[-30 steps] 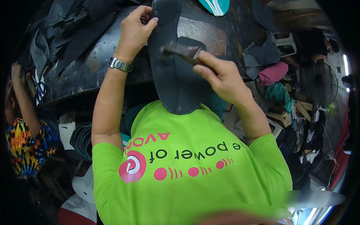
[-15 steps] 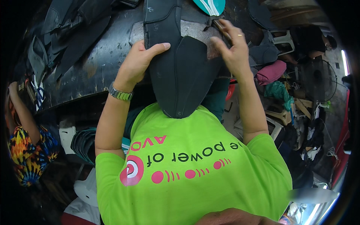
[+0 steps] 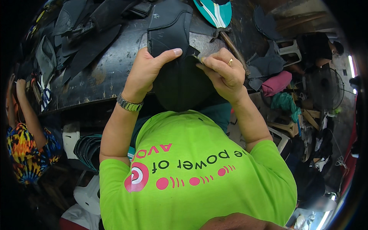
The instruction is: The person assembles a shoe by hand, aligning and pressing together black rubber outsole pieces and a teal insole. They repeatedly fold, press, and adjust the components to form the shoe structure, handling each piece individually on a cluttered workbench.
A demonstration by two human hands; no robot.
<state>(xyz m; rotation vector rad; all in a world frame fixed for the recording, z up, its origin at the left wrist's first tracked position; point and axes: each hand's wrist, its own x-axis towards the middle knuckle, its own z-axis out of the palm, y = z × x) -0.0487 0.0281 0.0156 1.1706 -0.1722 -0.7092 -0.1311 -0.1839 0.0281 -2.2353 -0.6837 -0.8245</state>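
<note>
A black stitched shoe-upper piece (image 3: 167, 35) runs from the worktable toward my body, its lower part hanging over the near edge. My left hand (image 3: 141, 73) grips its left side, thumb pressed on top and the other fingers hidden beneath. With its fingers bent in a pinch, my right hand (image 3: 226, 73) holds the piece's right edge, which is lifted and folded up. Just right of that hand lies a hammer (image 3: 234, 49) with a wooden handle. A worn grey slab (image 3: 206, 39) sits partly under the piece.
Several black cut pieces (image 3: 90, 50) are heaped on the table's left. A teal piece with white stripes (image 3: 214, 14) lies at the far side. At the left rim sits a co-worker in a multicoloured shirt (image 3: 28, 151), near scissors (image 3: 46, 94). A fan (image 3: 326, 82) stands at right.
My right hand has left the hammer and come inward to pinch the black piece's edge, lifting it. The hammer now lies on the table. My left hand keeps its grip.
</note>
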